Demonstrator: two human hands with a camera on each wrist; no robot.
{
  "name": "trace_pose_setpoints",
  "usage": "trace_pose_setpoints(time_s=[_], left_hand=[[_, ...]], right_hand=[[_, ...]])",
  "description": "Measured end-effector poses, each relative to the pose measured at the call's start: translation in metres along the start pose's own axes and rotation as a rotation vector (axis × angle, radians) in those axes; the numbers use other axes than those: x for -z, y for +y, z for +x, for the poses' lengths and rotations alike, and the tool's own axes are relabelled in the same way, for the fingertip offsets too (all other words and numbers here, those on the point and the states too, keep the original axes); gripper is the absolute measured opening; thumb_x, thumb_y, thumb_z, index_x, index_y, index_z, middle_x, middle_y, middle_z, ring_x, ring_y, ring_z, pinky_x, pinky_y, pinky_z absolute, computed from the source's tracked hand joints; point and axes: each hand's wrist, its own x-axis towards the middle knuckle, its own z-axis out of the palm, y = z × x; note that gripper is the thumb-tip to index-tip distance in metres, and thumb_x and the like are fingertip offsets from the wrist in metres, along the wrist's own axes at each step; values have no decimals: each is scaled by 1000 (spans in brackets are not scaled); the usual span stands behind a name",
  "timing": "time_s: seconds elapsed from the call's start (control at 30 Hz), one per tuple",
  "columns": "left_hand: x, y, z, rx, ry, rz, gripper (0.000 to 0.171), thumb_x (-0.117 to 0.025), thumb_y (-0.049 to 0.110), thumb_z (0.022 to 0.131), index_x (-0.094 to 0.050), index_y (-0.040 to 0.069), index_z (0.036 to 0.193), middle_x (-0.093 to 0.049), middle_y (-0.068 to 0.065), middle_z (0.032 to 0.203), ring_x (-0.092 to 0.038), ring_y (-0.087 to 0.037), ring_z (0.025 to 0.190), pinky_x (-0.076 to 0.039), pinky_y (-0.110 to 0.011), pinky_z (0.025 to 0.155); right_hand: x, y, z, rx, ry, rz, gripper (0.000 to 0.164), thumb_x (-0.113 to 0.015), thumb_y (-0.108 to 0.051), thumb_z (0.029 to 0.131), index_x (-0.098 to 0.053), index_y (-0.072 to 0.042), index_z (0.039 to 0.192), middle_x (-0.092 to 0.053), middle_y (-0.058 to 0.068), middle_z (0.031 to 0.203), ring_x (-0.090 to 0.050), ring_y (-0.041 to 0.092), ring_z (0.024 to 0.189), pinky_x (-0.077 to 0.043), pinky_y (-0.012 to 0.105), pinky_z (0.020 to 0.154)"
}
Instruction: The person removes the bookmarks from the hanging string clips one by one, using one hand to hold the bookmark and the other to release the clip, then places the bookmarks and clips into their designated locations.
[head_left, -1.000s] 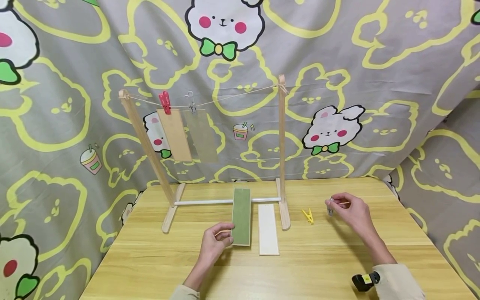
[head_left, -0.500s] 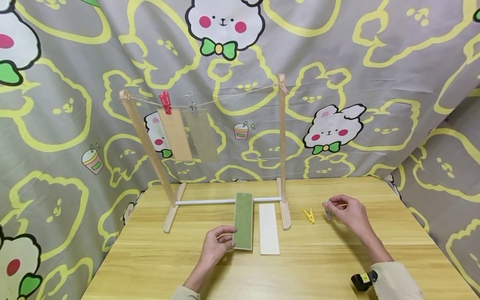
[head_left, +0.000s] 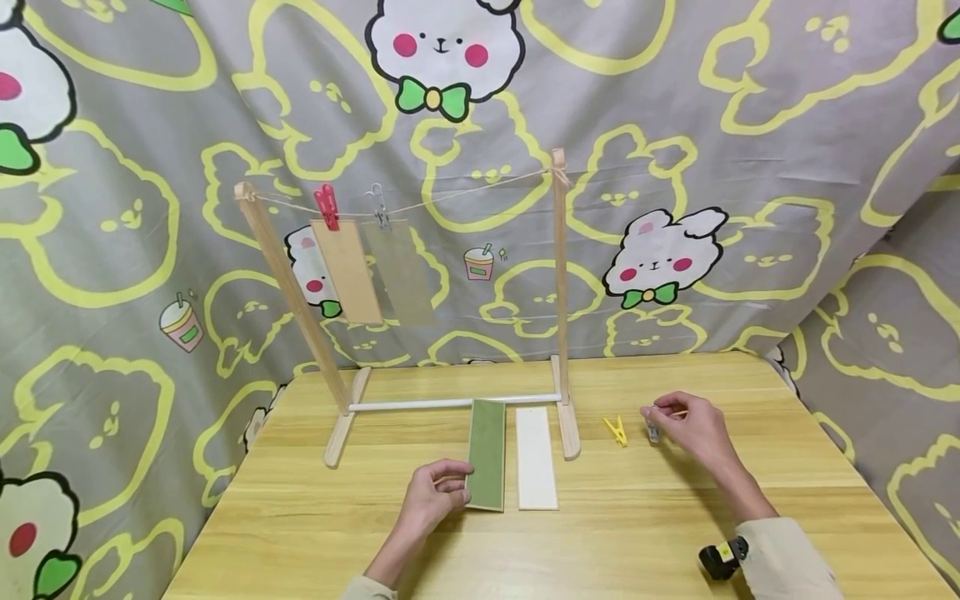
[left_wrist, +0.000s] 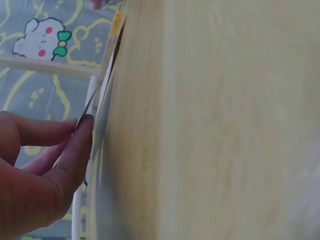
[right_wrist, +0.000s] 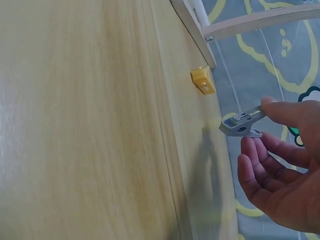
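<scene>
"Green rectangular panel (head_left: 487, 454) is edging toward the worktop's (head_left: 585, 550) near side. Who's holding it?"

"Left grip (head_left: 431, 500) is pinching its left edge, beside a white panel (head_left: 537, 458); right grip (head_left: 696, 425) is pinching a gray clothespin (right_wrist: 238, 125)."

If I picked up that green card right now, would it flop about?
The green card is probably stiff: it looks straight while the left hand pinches one edge. It is likely light, since the left wrist view shows it thin edge-on. Being flat, it seems unlikely to roll.
</scene>
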Motion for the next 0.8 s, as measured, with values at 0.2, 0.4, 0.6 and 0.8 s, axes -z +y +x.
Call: trace_pose_setpoints(time_s=[0.2,0.4,0.6,0.8], left_hand=[[0,1,-1,6,-19,20,36,-68,-19,80,-65,-16,116,-69,-27,113,-67,-22,90,-60,-26,70],[-1,2,-1,19,-29,45,37,-70,-19,78,-66,-14,115,-69,-23,112,-66,-19,90,-62,-30,73],[-1,4,-1,40,-57,29,40,-69,-20,79,-64,-15,118,-66,-24,114,-65,-17,86,-63,-33,75],[-1,8,-2,20,-72,129,40,-74,-17,78,-68,-8,116,-67,-22,114,-66,-20,90,-62,-31,72]], right_hand=[[-1,1,3,-6,-14,-17,41,-77,-39,92,-73,0,105,-72,9,92,-65,22,84,-50,30,68],[-3,2,8,-10,-38,-26,42,-77,-39,92,-72,2,104,-72,11,92,-65,24,83,-51,30,67],[-5,4,12,-6,-60,-49,44,-77,-39,92,-73,4,102,-72,11,89,-66,25,82,-52,33,67],[-7,7,15,-10,-84,-84,44,-78,-38,91,-72,5,100,-71,11,87,-65,26,80,-52,35,66]])
